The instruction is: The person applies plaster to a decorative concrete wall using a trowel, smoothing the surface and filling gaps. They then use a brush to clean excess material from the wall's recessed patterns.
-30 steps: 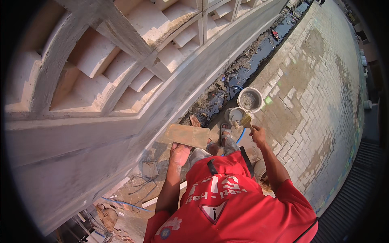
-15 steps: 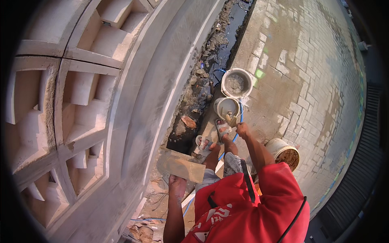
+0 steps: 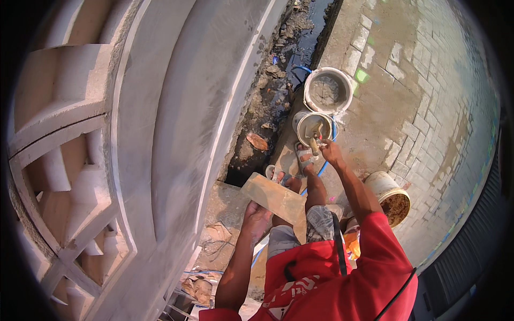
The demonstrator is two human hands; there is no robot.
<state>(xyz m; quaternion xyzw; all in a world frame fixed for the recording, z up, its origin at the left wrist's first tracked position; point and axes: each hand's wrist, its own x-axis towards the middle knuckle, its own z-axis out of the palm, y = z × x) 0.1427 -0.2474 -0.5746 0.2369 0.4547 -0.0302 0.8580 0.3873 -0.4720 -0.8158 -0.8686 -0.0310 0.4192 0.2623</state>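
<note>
My left hand (image 3: 257, 216) grips a flat, tan rectangular board (image 3: 276, 198) from its lower edge. The board tilts in front of my lap, and most of those fingers are hidden beneath it. My right hand (image 3: 332, 153) is closed on a small trowel-like tool (image 3: 316, 134), whose exact kind is hard to make out. Its end reaches into the smaller pale bucket (image 3: 297, 124), over grey contents. Just beyond, touching that bucket, stands a larger white-rimmed bucket (image 3: 307, 96) with grey wet mix inside.
A pale wall with recessed openings (image 3: 176, 123) runs along my left. Beside it lies a ditch with dark water and rubble (image 3: 257, 142). A blue hose (image 3: 328, 155) passes by my sandalled feet. To the right, a tipped bucket of brown material (image 3: 381, 184) rests near paving bricks (image 3: 423, 128).
The board has risen and turned, moving away from me and to the right. The tool in my right hand now reaches inside the smaller bucket. The whole view has shifted a little.
</note>
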